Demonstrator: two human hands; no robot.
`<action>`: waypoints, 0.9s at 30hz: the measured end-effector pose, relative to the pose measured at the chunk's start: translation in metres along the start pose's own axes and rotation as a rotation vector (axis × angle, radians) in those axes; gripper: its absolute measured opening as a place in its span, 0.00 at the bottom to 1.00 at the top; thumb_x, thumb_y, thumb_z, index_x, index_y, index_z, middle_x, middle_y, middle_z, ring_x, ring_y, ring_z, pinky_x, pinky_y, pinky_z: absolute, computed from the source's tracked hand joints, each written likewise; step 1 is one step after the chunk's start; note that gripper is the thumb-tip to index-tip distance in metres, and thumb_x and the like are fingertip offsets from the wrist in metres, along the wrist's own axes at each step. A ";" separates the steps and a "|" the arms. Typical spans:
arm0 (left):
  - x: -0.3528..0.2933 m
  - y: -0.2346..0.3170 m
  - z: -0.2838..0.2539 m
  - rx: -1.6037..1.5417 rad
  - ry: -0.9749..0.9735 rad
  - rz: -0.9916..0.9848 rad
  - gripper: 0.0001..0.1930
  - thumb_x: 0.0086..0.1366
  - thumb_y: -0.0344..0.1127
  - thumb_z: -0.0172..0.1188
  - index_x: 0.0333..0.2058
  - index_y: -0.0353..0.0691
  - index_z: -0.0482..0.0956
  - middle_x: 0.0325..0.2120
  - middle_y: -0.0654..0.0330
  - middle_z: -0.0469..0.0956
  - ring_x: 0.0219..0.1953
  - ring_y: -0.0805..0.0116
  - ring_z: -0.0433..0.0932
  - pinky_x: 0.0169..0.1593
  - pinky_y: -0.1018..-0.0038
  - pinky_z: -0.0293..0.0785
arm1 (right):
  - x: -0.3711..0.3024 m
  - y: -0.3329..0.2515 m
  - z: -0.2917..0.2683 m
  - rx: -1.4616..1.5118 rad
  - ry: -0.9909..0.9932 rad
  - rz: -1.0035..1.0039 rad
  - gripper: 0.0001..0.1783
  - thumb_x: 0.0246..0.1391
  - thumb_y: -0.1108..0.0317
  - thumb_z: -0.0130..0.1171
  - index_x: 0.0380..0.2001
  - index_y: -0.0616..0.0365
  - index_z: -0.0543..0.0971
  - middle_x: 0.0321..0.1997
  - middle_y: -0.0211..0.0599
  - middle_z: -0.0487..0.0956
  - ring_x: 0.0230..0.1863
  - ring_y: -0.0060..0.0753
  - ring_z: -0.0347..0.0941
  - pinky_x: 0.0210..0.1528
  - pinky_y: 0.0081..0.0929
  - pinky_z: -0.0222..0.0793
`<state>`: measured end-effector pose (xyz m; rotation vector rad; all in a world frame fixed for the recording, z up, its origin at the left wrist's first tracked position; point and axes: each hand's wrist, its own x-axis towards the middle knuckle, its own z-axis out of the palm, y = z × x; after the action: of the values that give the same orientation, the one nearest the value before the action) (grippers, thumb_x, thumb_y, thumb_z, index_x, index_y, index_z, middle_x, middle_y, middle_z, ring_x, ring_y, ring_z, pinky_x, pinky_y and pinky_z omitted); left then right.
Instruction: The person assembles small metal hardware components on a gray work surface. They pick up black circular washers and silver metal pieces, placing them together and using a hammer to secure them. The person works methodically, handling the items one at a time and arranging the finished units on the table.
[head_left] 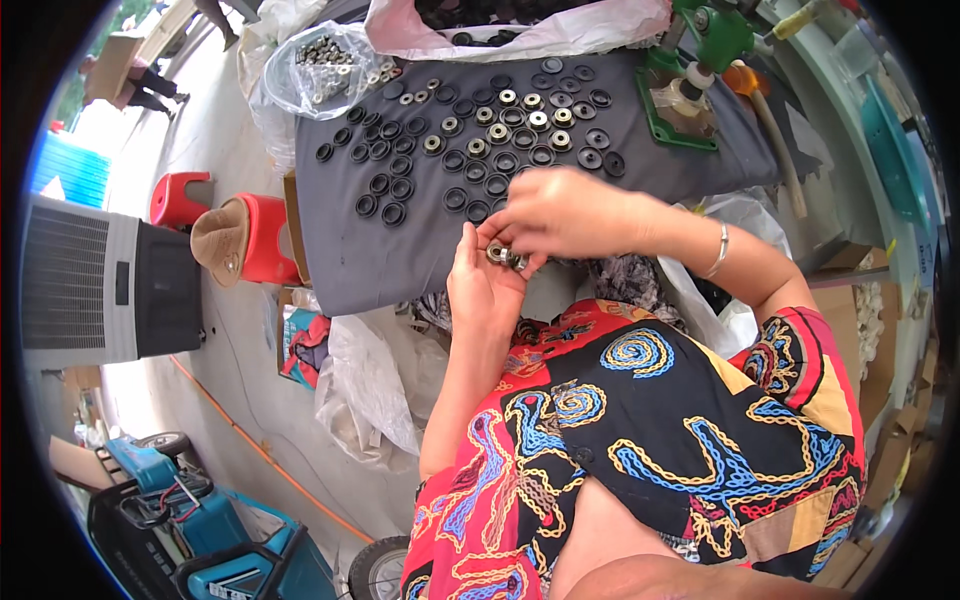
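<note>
My left hand (483,285) is cupped palm up in front of the table's near edge, holding several small shiny metal bearings (507,257). Over it reaches my right hand (567,213), its fingers bent and pinched together just above the bearings. Whatever lies between those fingertips is hidden. Beyond my hands, many black rings (394,213) are spread over the grey cloth (330,240) on the table. Some rings hold a silvery bearing (538,120) in the middle. Flat black discs (589,157) lie toward the right.
A clear plastic bag (290,75) with metal bearings sits at the far left corner. Behind the rings is a white sack (560,40) of black parts. A green hand press (690,95) and a wooden-handled hammer (780,150) are at right. Red stools (268,240) stand left.
</note>
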<state>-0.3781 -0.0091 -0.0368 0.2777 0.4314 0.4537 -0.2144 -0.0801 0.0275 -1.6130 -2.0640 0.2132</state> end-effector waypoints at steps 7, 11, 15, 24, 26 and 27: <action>0.006 -0.009 0.002 0.022 0.034 0.058 0.20 0.77 0.42 0.34 0.49 0.33 0.72 0.44 0.55 0.75 0.48 0.65 0.74 0.54 0.67 0.71 | -0.006 -0.023 0.040 -0.263 0.174 -0.084 0.11 0.36 0.69 0.61 0.27 0.60 0.77 0.38 0.35 0.78 0.37 0.34 0.74 0.41 0.31 0.72; 0.004 -0.013 0.008 0.058 0.082 0.094 0.19 0.76 0.42 0.37 0.48 0.33 0.72 0.43 0.56 0.75 0.48 0.66 0.74 0.54 0.68 0.71 | -0.010 -0.038 0.041 -0.468 0.102 -0.024 0.10 0.42 0.67 0.58 0.28 0.61 0.80 0.36 0.35 0.79 0.40 0.36 0.75 0.44 0.33 0.71; 0.005 -0.013 0.008 0.072 0.066 0.127 0.20 0.76 0.43 0.38 0.49 0.33 0.71 0.44 0.56 0.75 0.48 0.66 0.75 0.53 0.68 0.72 | -0.007 -0.026 0.048 -0.194 0.324 -0.063 0.13 0.35 0.71 0.61 0.30 0.60 0.76 0.33 0.35 0.76 0.34 0.38 0.74 0.39 0.34 0.71; -0.005 0.003 -0.009 0.038 -0.012 0.103 0.20 0.75 0.44 0.41 0.47 0.32 0.73 0.36 0.51 0.79 0.41 0.52 0.80 0.40 0.64 0.79 | 0.027 0.132 -0.051 -0.147 0.366 0.350 0.09 0.44 0.74 0.62 0.33 0.63 0.78 0.31 0.41 0.79 0.33 0.38 0.79 0.37 0.31 0.75; -0.008 0.002 -0.007 0.040 0.003 0.106 0.19 0.75 0.43 0.41 0.47 0.32 0.74 0.36 0.51 0.79 0.40 0.52 0.80 0.39 0.64 0.79 | 0.028 0.163 -0.059 -0.295 0.258 0.365 0.10 0.43 0.73 0.61 0.32 0.63 0.79 0.32 0.43 0.80 0.36 0.43 0.78 0.41 0.35 0.74; -0.008 0.003 -0.007 0.044 0.010 0.108 0.19 0.75 0.42 0.41 0.47 0.32 0.74 0.36 0.51 0.79 0.40 0.53 0.80 0.39 0.64 0.79 | 0.029 0.174 -0.060 -0.328 0.198 0.385 0.10 0.42 0.72 0.61 0.32 0.62 0.79 0.32 0.44 0.80 0.37 0.46 0.78 0.43 0.37 0.73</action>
<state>-0.3886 -0.0089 -0.0389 0.3421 0.4381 0.5522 -0.0408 -0.0150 0.0140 -2.1295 -1.6896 -0.1589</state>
